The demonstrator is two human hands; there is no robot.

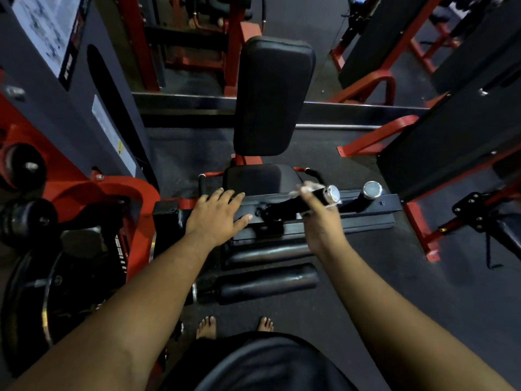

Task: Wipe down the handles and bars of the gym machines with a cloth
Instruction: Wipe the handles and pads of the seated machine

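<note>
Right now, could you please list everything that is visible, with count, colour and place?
padded black backrest: 1, black, upright at centre.
padded black seat: 1, black, below the backrest.
black handle with chrome end cap: 1, centre right, gripped through the cloth.
second chrome-capped black handle: 1, further right, untouched.
thin pale cloth: 1, whitish, on the gripped handle.
black foam rollers: 2, low centre.
left hand: fingers straight, resting on the black frame.
right hand: holds the cloth round the handle.

Floor (pixel 394 277): dark rubber matting, speckled.
Neighbouring frames (pixel 375 136): red steel, black panels.
Mirror strip (pixel 338 108): low along the far wall, reflecting red frames.
Light: dim, cool.
</note>
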